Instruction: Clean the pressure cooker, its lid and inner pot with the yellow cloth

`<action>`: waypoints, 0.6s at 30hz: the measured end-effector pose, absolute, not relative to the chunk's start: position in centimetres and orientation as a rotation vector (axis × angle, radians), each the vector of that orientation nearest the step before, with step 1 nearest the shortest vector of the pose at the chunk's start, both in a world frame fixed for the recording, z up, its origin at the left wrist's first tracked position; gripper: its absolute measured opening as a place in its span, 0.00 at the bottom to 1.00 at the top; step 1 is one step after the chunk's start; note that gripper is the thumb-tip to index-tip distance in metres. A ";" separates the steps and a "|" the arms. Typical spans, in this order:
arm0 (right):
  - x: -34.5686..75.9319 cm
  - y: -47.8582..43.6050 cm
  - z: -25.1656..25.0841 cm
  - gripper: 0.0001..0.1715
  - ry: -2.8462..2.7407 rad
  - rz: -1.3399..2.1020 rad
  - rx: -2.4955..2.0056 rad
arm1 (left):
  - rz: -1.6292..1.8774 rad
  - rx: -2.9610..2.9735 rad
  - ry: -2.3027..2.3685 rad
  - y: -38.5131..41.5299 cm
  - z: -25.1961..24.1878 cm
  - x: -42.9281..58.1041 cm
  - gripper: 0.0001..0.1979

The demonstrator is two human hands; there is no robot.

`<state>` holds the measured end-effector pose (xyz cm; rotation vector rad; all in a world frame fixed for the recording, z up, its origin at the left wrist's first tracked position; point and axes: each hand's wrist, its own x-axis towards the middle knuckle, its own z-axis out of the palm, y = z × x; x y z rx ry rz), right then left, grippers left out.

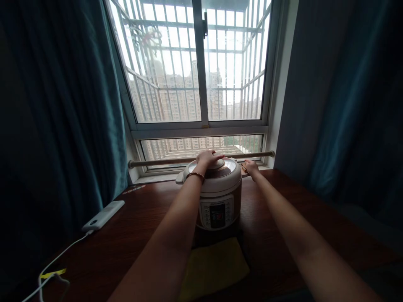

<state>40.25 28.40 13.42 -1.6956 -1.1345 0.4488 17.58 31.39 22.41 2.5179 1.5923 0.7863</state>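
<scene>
We judge the cooker heavy, rigid, slick; take its side handles. Left hand tops the lid, right hand at 3 o'clock; either grip, cannot tell.

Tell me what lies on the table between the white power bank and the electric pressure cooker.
Only bare wood of the table, seen in the head view, between power bank and pressure cooker; the left forearm crosses above it.

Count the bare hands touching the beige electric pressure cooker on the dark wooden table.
2. The left hand lies on the round lid of the beige electric pressure cooker; the right hand seems to touch its right side. No others show.
</scene>
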 end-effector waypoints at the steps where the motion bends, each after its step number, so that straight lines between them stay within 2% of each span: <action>1: 40.3 28.4 13.4 0.18 -1.112 0.428 -1.690 | 0.799 2.508 1.576 31.3 22.4 17.5 0.33; 7: 40.2 28.2 13.5 0.17 -1.073 0.389 -1.690 | 0.822 2.479 1.431 31.9 22.5 16.8 0.27; 18: 39.7 27.3 14.2 0.20 -1.143 0.390 -1.741 | 0.816 2.346 1.180 33.2 22.4 16.0 0.31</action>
